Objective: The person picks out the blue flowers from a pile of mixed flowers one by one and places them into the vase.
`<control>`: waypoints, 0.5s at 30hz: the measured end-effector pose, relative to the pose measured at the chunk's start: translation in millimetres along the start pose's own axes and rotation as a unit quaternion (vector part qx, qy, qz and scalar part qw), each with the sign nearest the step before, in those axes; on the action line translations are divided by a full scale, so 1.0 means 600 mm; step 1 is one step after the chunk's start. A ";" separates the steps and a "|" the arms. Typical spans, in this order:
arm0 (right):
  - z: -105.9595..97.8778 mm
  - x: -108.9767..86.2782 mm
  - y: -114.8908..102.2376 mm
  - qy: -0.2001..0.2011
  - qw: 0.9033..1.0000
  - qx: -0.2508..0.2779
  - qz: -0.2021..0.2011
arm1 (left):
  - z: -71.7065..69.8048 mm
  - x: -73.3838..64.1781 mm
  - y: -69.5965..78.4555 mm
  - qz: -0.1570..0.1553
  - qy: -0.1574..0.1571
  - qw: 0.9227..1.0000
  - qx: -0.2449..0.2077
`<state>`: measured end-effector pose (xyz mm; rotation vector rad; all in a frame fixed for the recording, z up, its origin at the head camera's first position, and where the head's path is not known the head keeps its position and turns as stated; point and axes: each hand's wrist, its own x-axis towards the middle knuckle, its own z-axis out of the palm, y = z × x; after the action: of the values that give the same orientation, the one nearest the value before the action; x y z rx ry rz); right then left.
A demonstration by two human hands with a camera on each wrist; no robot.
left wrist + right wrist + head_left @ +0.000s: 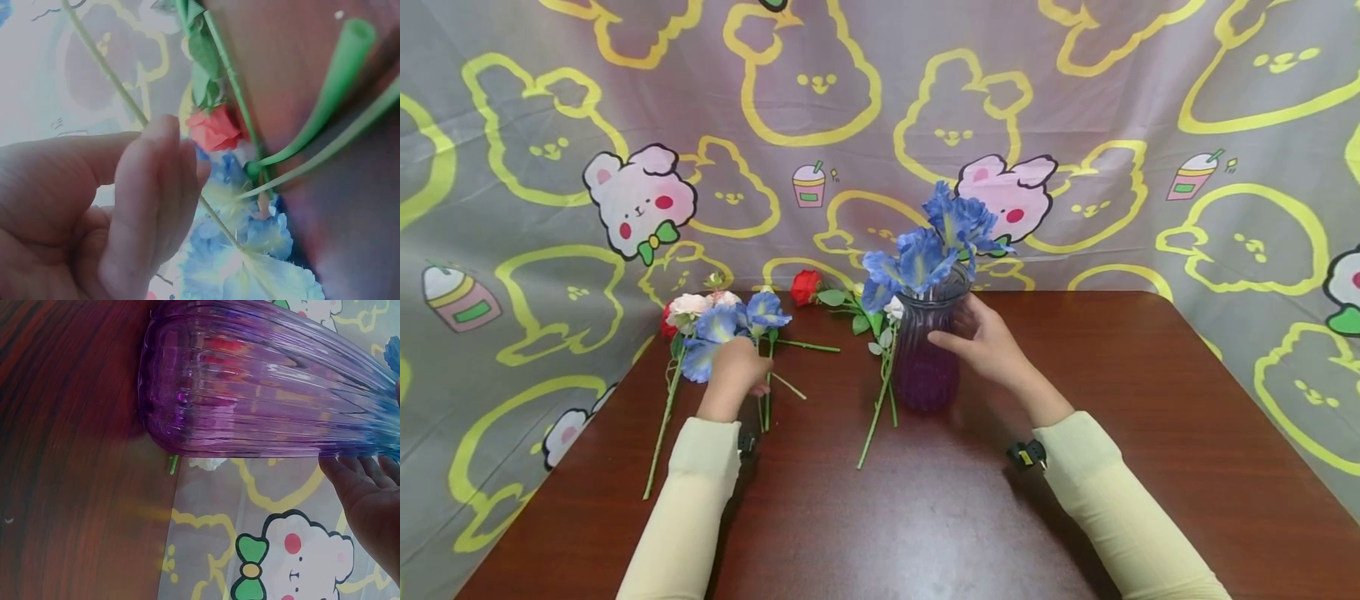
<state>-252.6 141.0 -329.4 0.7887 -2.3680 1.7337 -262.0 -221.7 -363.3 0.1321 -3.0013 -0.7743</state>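
A purple ribbed glass vase point(927, 362) stands upright on the table, with blue irises point(919, 260) in its mouth. My right hand point(992, 348) holds the vase near its neck, thumb on the near side. In the right wrist view the fingers point(356, 475) lie against the glass. At the left, my left hand point(737, 373) is over a loose bunch of flowers. It pinches the thin stem point(103, 59) of a blue iris point(250, 275) between thumb and fingers. Another blue iris point(767, 311) lies close beside that hand.
Pale pink roses point(688, 307) lie left of the left hand, one long stem point(664, 425) pointing toward me. A red rose point(806, 287) lies at the table's back. Beside the vase are a white flower point(894, 308) and green stems point(877, 408). A patterned curtain point(865, 167) hangs behind.
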 end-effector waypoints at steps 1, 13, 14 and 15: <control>0.000 0.000 -0.001 0.000 1.000 0.000 -0.001 | -0.003 -0.001 0.000 0.005 0.005 1.000 -0.001; -0.002 0.000 -0.001 0.001 1.000 -0.002 -0.003 | -0.033 -0.002 0.017 0.018 0.127 0.990 0.055; -0.002 0.000 0.000 0.001 1.000 -0.002 -0.002 | -0.033 -0.002 0.019 0.021 0.135 0.989 0.052; -0.002 0.001 0.000 0.000 1.000 -0.002 -0.001 | -0.034 -0.002 0.021 0.025 0.146 0.988 0.049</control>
<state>-253.3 142.0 -328.9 0.7910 -2.3685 1.7270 -260.4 -220.1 -339.4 0.1575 -2.7516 -0.5481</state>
